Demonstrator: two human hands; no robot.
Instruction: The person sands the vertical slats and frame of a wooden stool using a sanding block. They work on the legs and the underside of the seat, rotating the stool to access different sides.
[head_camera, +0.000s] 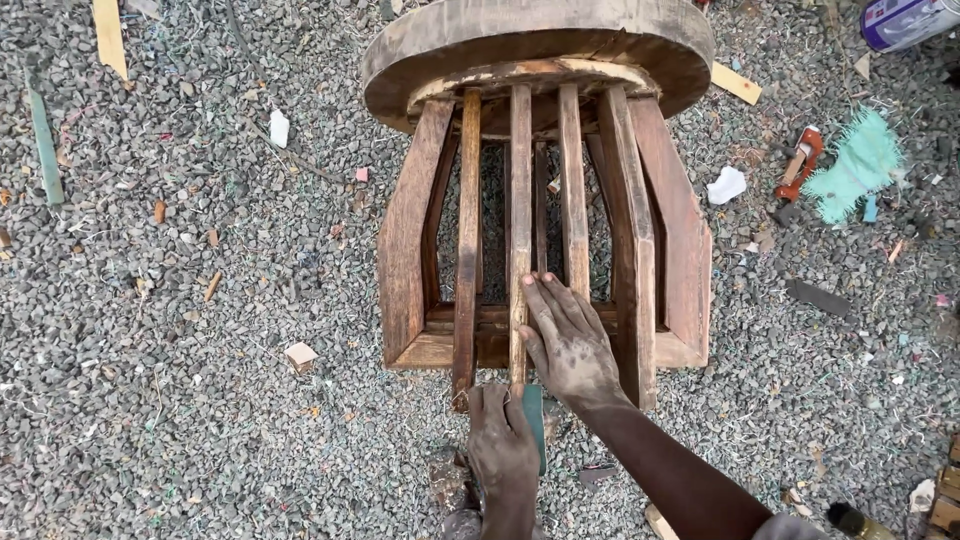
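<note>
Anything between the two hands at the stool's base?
Head view: a green tool, held by the left hand, sits between it and the right hand, which rests on the wooden stool.

Open gravel (180, 330) lay to my left, broken only by a small wood block (300, 355) and scattered chips. Ahead, the slatted wooden stool (540, 200) blocked the way; its upright slats (468, 240) left only narrow gaps. To my right, past the stool's broad side board (680, 240), a teal rag (858, 165), a red tool (800, 160) and white scraps crowded the ground.
</note>
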